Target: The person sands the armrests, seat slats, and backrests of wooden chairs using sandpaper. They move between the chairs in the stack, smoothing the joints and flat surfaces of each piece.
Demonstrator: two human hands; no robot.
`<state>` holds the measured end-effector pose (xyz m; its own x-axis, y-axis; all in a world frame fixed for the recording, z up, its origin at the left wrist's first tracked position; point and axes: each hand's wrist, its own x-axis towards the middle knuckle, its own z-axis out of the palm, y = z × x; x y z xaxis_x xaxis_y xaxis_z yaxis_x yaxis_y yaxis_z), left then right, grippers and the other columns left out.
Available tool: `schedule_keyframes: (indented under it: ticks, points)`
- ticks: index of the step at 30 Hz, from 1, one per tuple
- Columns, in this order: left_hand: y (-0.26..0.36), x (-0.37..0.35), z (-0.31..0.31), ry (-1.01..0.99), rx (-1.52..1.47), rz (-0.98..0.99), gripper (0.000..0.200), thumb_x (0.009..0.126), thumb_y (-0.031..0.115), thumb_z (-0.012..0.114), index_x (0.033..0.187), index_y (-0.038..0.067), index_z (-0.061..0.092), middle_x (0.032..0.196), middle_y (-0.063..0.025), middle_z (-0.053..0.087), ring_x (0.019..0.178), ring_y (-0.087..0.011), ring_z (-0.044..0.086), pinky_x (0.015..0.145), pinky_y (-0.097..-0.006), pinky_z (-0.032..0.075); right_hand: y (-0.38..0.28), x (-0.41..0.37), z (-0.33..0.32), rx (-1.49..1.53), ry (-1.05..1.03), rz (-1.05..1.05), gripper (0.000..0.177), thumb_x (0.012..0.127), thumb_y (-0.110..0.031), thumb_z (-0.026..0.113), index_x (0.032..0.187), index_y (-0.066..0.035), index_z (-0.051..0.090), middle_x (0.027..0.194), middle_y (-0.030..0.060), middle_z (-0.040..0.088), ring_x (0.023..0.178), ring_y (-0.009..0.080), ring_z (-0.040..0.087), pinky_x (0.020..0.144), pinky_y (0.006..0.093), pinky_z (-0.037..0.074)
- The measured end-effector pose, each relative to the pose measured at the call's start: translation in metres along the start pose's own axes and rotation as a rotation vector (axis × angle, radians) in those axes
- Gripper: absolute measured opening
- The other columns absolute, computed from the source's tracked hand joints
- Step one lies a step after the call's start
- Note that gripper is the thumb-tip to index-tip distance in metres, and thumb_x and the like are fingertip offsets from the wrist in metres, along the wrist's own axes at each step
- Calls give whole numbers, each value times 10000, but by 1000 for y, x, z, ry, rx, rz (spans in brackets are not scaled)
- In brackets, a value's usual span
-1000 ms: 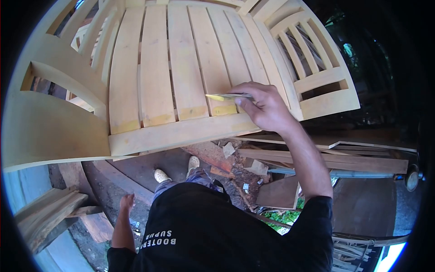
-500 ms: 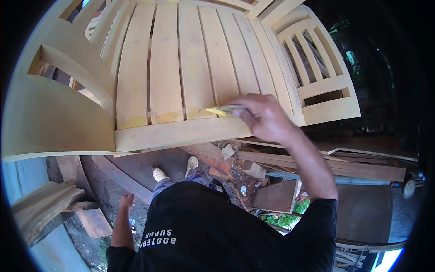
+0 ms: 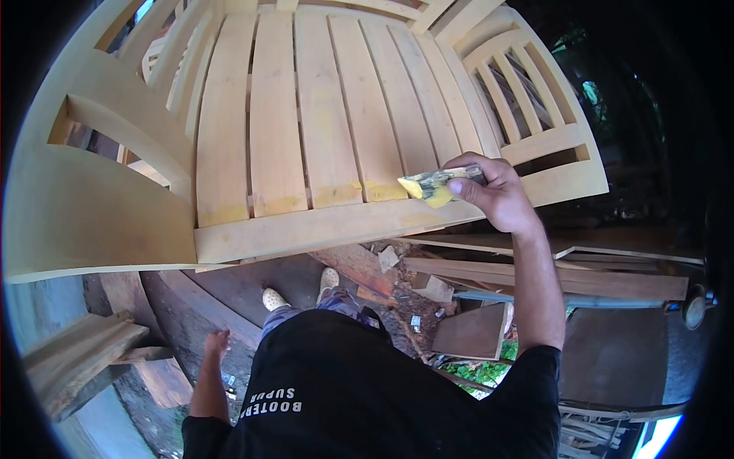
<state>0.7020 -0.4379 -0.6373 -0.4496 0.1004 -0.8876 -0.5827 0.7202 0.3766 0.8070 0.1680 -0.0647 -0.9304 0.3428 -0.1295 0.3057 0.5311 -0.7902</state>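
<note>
Lifted off the slats [image 3: 329, 115] and carried right, to above the front right edge of the bench [image 3: 306, 228], with the putty knife [image 3: 428, 186] clenched in the right hand [image 3: 497, 195] and yellow filler [image 3: 437, 199] on the tilted blade. Half a second ago pressed flat on a slat end; likely finished there. Left hand [image 3: 216, 344]: loosely open, empty, down by the side.

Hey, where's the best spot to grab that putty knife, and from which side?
Take the putty knife by its handle end, from the right, as the right hand does. Its flat blade points left over the bench and is smeared yellow.
</note>
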Motion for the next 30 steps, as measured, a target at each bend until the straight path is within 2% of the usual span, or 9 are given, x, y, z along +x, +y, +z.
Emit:
schedule_keyframes:
  ticks: [2, 8, 9, 11, 15, 18, 24, 27, 30]
  points:
    - [2, 7, 2, -33, -34, -5, 331, 1021, 330, 624, 1181, 43, 663, 890, -89, 689, 646, -205, 643, 528, -343, 505, -12, -5, 0, -27, -3, -17, 182, 965, -99, 727, 1118, 0, 715, 922, 34, 741, 862, 78, 632, 808, 271, 525]
    - [15, 11, 4, -18, -12, 56, 319, 1029, 336, 615, 1148, 42, 650, 839, -83, 657, 587, -178, 604, 464, -325, 456, -10, -25, -3, -297, 25, -130, 161, 941, -17, 695, 1098, -1, 725, 946, 102, 759, 830, 147, 684, 766, 300, 542]
    - [15, 7, 4, -21, -19, 40, 341, 1020, 321, 628, 1173, 18, 657, 856, -92, 673, 636, -185, 627, 502, -331, 490, -8, -28, -2, -312, 22, -118, 173, 930, 8, 681, 1097, -1, 727, 959, 125, 760, 828, 174, 699, 758, 309, 545]
    - [18, -1, 2, -28, -28, 16, 391, 1001, 291, 653, 1222, -31, 671, 891, -112, 706, 736, -197, 675, 579, -344, 558, -3, -32, -6, -292, 30, -62, 168, 931, 4, 683, 1093, -2, 728, 948, 119, 759, 824, 169, 696, 756, 311, 544]
    - [12, -1, 2, -30, -15, -39, 414, 1004, 308, 644, 1227, -40, 661, 931, -145, 722, 765, -217, 702, 580, -357, 559, 14, -43, -17, -222, 68, 40, 159, 935, -14, 688, 1089, -6, 730, 921, 104, 759, 822, 154, 689, 755, 314, 544]
    - [16, -9, 2, -17, 84, -25, 434, 1000, 324, 636, 1223, -47, 660, 962, -172, 732, 777, -242, 721, 597, -371, 571, 11, -46, -16, -242, 36, 39, 169, 920, -6, 683, 1083, -10, 732, 902, 121, 752, 813, 197, 703, 761, 319, 544]
    - [29, -8, 3, -14, 119, 57, 461, 993, 346, 622, 1222, -51, 668, 979, -194, 739, 781, -270, 730, 649, -386, 596, 26, -39, -6, -550, 25, -199, 249, 846, 88, 657, 1065, -5, 730, 958, 160, 736, 907, 326, 711, 791, 389, 565]
    - [33, -2, 4, 0, 134, 74, 447, 996, 337, 623, 1215, -49, 672, 991, -193, 739, 796, -269, 730, 649, -384, 595, 41, -42, 3, -593, 80, -267, 326, 803, 111, 643, 1095, -9, 724, 997, 163, 735, 943, 344, 703, 802, 411, 573]
    - [31, -1, 5, 17, 93, 66, 435, 1001, 330, 628, 1217, -45, 672, 988, -182, 737, 789, -265, 722, 636, -383, 589, 42, -54, 19, -654, 140, -308, 400, 735, 78, 642, 1112, -23, 729, 1059, 163, 741, 972, 343, 712, 837, 436, 583]
